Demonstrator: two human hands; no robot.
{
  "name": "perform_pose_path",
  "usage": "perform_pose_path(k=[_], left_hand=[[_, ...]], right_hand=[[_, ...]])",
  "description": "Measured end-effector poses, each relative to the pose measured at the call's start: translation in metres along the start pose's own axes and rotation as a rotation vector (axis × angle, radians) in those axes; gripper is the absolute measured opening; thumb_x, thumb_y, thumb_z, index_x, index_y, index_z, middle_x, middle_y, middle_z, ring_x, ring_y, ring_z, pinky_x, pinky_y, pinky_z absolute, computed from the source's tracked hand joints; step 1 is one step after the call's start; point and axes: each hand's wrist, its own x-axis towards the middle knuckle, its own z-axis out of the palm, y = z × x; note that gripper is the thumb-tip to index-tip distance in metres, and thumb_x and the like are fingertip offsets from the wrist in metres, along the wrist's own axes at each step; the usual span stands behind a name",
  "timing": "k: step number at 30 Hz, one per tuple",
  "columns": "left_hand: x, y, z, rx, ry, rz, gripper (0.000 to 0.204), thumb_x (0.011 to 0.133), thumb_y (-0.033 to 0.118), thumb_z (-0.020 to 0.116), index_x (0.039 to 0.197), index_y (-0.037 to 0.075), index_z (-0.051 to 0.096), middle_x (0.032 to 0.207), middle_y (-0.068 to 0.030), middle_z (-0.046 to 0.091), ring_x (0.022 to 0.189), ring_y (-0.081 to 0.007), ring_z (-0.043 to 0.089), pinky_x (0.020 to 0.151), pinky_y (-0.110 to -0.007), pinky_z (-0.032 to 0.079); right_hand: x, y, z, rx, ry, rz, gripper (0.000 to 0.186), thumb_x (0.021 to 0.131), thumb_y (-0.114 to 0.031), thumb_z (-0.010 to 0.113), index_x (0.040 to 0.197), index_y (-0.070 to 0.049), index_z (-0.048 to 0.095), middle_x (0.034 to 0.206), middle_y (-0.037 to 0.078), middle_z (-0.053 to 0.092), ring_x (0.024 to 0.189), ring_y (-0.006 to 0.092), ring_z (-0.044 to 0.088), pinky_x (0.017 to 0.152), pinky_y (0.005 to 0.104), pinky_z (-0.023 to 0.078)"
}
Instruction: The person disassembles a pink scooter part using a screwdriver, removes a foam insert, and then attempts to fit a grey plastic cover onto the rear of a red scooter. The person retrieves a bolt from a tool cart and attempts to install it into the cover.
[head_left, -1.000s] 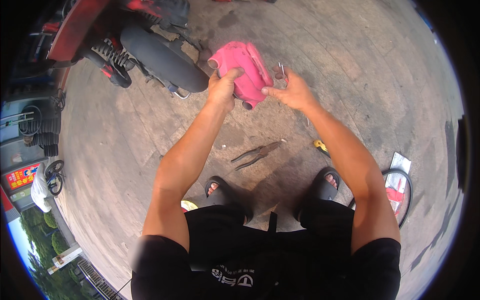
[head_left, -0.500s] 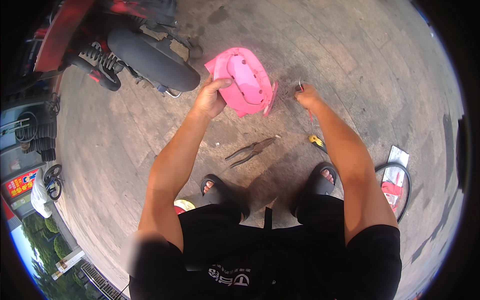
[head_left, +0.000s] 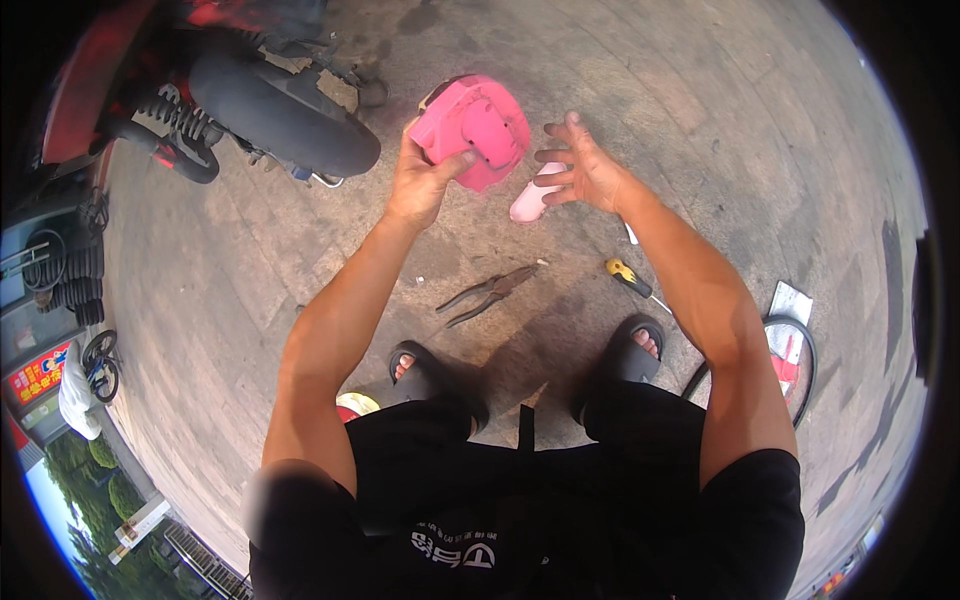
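Note:
My left hand (head_left: 422, 190) is closed round the left side of a bright pink moulded plastic shell (head_left: 492, 118), with the thumb pressed on its face. Small dark holes dot the shell's recessed middle, and it is held up above the paving. To the right, my right hand (head_left: 592, 177) has its fingers spread and holds nothing. A paler pink, rounded plastic piece (head_left: 529, 204) shows behind those fingertips; whether they touch it I cannot tell. On the ground nearer me lie worn pliers (head_left: 490, 294) and a screwdriver (head_left: 624, 275) with a yellow and black handle.
A scooter's black rear wheel (head_left: 285, 115) stands at the far left, close to my left hand. On the right, a black tube (head_left: 813, 365) curls round a white and red packet (head_left: 790, 303). My sandalled feet stand either side of the paving before me.
The pink shell has tilted and moved slightly away in my left hand. My right hand has let go of a thin red-and-metal item and opened, moving left beside the pale pink piece.

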Motion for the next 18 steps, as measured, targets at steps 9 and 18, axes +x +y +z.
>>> perform_pose_path(k=[9,18], left_hand=[[-0.022,0.020,0.020,1.212,-0.344,0.678,0.091,0.062,0.014,0.083,0.138,0.014,0.033,0.146,-0.0287,0.021,0.137,-0.0484,0.020,0.110,-0.053,0.025],[-0.006,0.036,0.036,0.167,0.100,-0.180,0.111,0.077,0.060,0.068,0.147,0.009,-0.001,0.144,-0.0239,0.024,0.131,-0.0390,0.034,0.101,-0.063,0.034]], right_hand=[[-0.014,-0.045,0.037,0.514,-0.375,-0.268,0.056,0.088,-0.029,0.062,0.136,-0.012,0.039,0.121,0.008,0.058,0.113,0.0205,0.057,0.098,0.0382,0.048],[-0.028,-0.030,0.064,-0.238,-0.221,-0.569,0.089,0.078,-0.026,0.076,0.148,-0.008,0.023,0.138,0.016,0.043,0.129,0.0270,0.042,0.107,0.0390,0.036]])
